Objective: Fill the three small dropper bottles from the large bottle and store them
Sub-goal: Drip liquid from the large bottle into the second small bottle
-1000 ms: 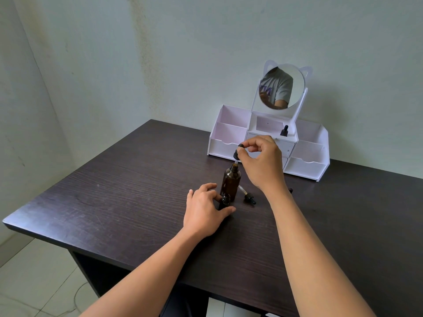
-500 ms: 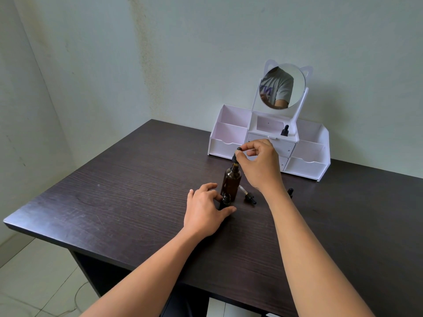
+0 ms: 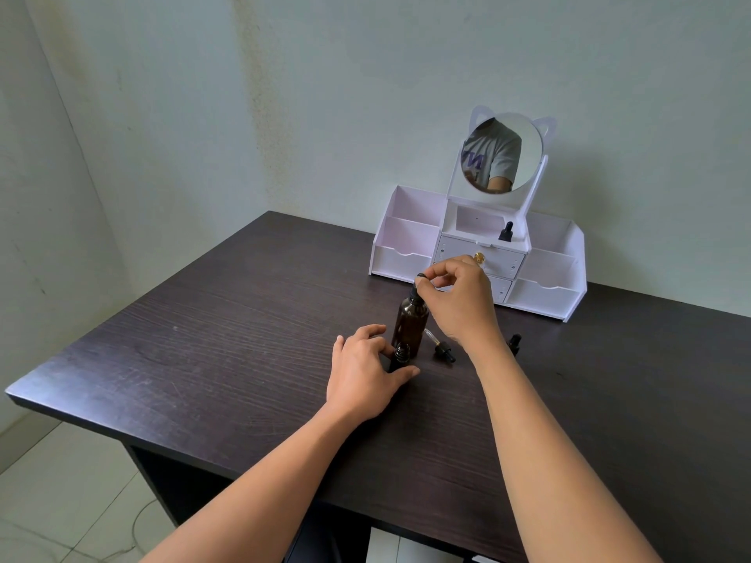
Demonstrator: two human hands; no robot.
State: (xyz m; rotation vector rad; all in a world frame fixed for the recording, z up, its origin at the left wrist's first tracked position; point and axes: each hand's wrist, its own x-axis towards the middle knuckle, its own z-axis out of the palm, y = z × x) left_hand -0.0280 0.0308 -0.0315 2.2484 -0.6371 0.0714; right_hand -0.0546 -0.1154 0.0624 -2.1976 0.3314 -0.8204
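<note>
On the table (image 3: 203, 339), near to the white organizer (image 3: 544, 294), the large bottle (image 3: 410, 323) is kept upright, the open small bottle (image 3: 401, 353) is gripped steady just beside it by the left hand (image 3: 361, 371) for filling, and the dropper (image 3: 419, 276) at the large neck is pinched by the right hand (image 3: 463, 302).

Left hand (image 3: 361, 371) covers most of the small bottle (image 3: 400, 353); only the neck shows. Right hand (image 3: 459, 302) fingers hide most of the dropper cap (image 3: 420, 278). Large bottle (image 3: 410, 319) glass too dark, fill level unreadable. Second small bottle (image 3: 514, 344) half behind right forearm. Stored bottle (image 3: 506, 231) sunk in organizer (image 3: 406, 258), top only. Table (image 3: 203, 359) cut off at right and bottom edges.
</note>
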